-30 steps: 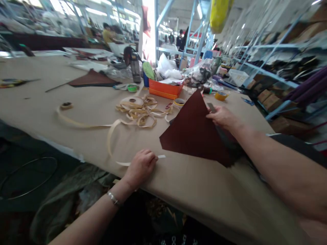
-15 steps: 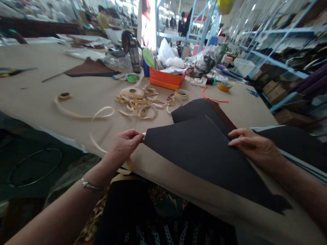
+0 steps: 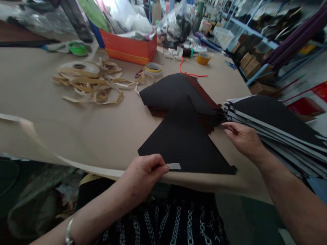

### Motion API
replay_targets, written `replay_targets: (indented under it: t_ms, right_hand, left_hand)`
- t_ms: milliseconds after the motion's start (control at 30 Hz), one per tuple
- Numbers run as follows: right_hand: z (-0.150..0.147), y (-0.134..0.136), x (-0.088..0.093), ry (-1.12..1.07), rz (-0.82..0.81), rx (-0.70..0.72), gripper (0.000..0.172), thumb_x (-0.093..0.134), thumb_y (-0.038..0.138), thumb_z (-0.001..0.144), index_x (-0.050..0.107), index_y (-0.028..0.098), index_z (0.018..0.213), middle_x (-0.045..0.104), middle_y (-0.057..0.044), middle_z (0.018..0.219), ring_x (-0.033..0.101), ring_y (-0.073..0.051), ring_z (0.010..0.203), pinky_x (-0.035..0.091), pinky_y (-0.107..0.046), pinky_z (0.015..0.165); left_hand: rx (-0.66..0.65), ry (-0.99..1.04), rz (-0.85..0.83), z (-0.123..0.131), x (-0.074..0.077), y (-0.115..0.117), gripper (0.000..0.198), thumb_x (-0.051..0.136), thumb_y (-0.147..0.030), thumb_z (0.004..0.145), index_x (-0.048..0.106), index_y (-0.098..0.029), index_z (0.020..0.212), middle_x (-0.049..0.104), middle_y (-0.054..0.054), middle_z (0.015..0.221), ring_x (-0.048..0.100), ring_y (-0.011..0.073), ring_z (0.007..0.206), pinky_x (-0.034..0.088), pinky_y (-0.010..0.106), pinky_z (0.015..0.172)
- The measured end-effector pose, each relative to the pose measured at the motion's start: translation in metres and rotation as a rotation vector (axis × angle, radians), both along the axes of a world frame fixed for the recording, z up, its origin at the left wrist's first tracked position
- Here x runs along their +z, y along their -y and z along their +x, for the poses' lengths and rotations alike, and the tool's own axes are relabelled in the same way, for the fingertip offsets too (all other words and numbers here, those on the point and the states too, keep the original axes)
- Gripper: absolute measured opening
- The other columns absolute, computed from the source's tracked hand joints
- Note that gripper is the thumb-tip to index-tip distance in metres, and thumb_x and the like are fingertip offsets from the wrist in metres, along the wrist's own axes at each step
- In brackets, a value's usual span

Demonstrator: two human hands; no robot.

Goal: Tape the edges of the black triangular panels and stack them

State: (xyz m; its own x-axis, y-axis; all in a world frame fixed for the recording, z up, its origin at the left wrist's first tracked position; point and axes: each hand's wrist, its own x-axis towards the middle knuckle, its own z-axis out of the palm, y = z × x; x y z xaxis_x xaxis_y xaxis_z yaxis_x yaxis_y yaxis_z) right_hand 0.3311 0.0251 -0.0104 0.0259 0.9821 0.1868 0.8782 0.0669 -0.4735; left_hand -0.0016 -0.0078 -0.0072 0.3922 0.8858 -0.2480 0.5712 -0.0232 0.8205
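My left hand (image 3: pixel 150 172) is closed in a pinch on a cream strip of tape, at the front edge of the table. The strip's pale end (image 3: pixel 175 166) sticks out past my fingertips over a black triangular panel (image 3: pixel 178 143), which lies flat under it. My right hand (image 3: pixel 242 137) hovers by the right end of a pile of dark panels (image 3: pixel 171 92) with brown undersides. Its thumb and fingers are drawn together near the pile's corner; whether they hold anything cannot be made out.
A stack of black panels with pale edges (image 3: pixel 278 112) lies right. Tangled tan tape (image 3: pixel 94 81), a yellow tape roll (image 3: pixel 153 68), an orange box (image 3: pixel 130 47), a red cord (image 3: pixel 191 74) and an amber tape roll (image 3: pixel 203 59) lie farther back on the table (image 3: pixel 107 132).
The black panel, held up by its edge before, now lies turned near the table's front edge. My left hand moved along it with the tape; my right hand left it. The view has swung right and down.
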Motion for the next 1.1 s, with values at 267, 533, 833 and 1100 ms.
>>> replay_targets:
  t_ms: [267,533,833,1100]
  right_hand:
    - [-0.092,0.061,0.007,-0.712,-0.573,0.173,0.018,0.065,0.036,0.077,0.062,0.021,0.086,0.056,0.002,0.071,0.049,-0.011,0.061,0.039,-0.022,0.054]
    - [-0.100,0.063,-0.010,-0.812,-0.622,0.196,0.012,0.054,0.023,0.079,0.053,0.018,0.069,0.045,0.004,0.061,0.037,-0.008,0.055,0.029,-0.021,0.050]
    - [-0.015,0.074,-0.006,-0.604,-0.466,-0.009,0.014,0.052,0.027,0.080,0.047,0.018,0.070,0.041,0.004,0.065,0.037,-0.009,0.059,0.030,-0.023,0.056]
    - [0.037,0.086,-0.024,-0.457,-0.591,-0.131,0.019,0.050,0.034,0.079,0.049,0.018,0.069,0.040,0.005,0.058,0.034,-0.009,0.053,0.026,-0.022,0.051]
  left_hand:
    - [-0.101,-0.084,0.018,0.036,-0.008,0.001,0.026,0.055,-0.034,0.079,0.055,-0.020,0.057,0.050,-0.005,0.048,0.043,0.0096,0.047,0.030,0.023,0.045]
    - [-0.124,-0.062,0.041,0.038,-0.012,0.003,0.027,0.053,-0.037,0.077,0.053,-0.021,0.055,0.048,-0.005,0.047,0.041,0.0097,0.046,0.030,0.022,0.044]
    - [-0.213,-0.238,-0.153,0.005,-0.027,-0.007,0.048,0.038,-0.065,0.073,0.059,-0.024,0.060,0.055,-0.001,0.050,0.049,0.0138,0.047,0.039,0.023,0.044]
    - [-0.234,-0.487,-0.158,-0.012,-0.037,-0.024,0.042,0.040,-0.065,0.074,0.061,-0.029,0.067,0.060,-0.007,0.054,0.055,0.0135,0.052,0.040,0.024,0.052]
